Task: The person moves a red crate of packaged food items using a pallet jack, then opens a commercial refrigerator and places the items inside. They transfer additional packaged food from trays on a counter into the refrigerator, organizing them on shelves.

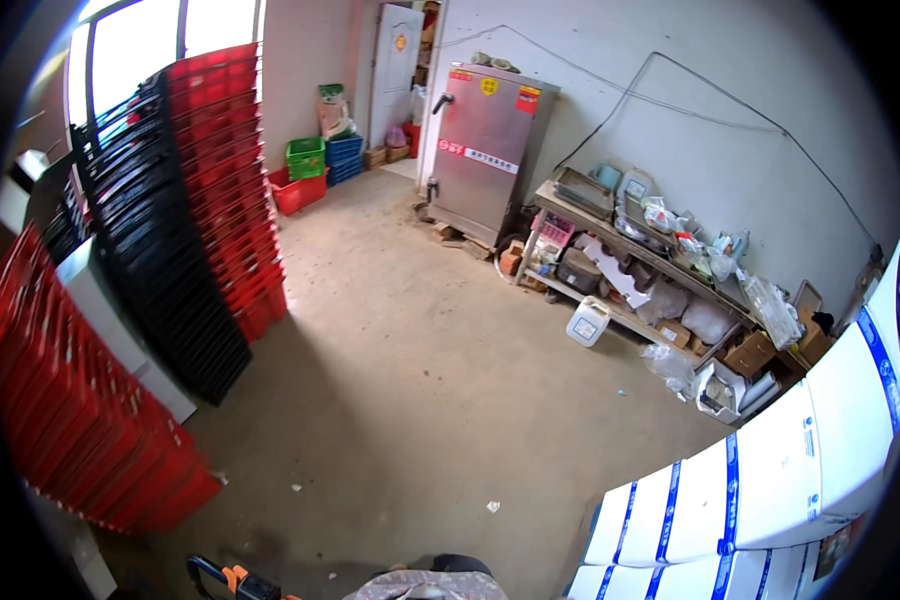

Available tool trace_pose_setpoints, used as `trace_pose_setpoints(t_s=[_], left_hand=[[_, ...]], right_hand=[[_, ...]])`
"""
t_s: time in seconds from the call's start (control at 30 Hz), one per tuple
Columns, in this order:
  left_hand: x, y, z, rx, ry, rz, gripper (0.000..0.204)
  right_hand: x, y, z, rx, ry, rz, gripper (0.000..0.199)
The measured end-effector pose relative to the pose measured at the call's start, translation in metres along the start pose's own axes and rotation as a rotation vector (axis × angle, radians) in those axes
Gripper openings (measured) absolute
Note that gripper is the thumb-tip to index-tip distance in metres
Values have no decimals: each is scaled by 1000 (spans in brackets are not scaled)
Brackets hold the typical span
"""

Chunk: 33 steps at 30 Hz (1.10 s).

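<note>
Neither of my hands shows in the head view. At the lower edge a patch of my patterned clothing (420, 586) is visible, with something dark just beyond it. To the left of it, a black loop handle with orange parts (236, 580) pokes up from the bottom edge. Most of that object is cut off, so its kind is unclear, and no hand can be seen on it.
Tall stacks of red crates (80, 430) and black crates (165, 230) line the left. White cartons with blue tape (770, 460) are piled at right. A steel cabinet (480, 150) stands against the back wall, beside a cluttered bench (630, 240). A white jerrycan (588, 322) sits on the floor (420, 400).
</note>
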<state>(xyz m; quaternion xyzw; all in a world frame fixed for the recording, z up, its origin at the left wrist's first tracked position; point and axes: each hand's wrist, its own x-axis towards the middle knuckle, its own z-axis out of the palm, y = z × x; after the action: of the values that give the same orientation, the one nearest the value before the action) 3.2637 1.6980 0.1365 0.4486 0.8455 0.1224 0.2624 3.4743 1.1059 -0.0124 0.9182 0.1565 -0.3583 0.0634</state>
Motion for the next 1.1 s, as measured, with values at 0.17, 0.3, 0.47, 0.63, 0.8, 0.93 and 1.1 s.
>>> trace_pose_setpoints(t_s=[0.17, 0.3, 0.47, 0.63, 0.8, 0.93, 1.1], left_hand=[[-41, 98, 80, 18, -12, 33, 53], [-92, 173, 143, -16, -38, 32, 53], [-147, 258, 193, -47, -15, 39, 53], [-181, 321, 255, -86, 21, -8, 54], [-193, 386, 329, -169, 65, -38, 54], [-190, 437, 392, -261, 59, -48, 54], [-200, 510, 457, -307, 50, -57, 53]], right_hand=[[48, 27, -13, 171, -254, 182, 20], [137, 56, -94, 249, -153, 194, 21], [321, 65, -267, 266, -2, 105, 24], [417, 7, -501, 524, 229, 13, 11], [488, -13, -604, 635, 255, -60, 7], [532, 32, -576, 459, 133, -4, 14], [548, 110, -548, 215, -129, 170, 25]])
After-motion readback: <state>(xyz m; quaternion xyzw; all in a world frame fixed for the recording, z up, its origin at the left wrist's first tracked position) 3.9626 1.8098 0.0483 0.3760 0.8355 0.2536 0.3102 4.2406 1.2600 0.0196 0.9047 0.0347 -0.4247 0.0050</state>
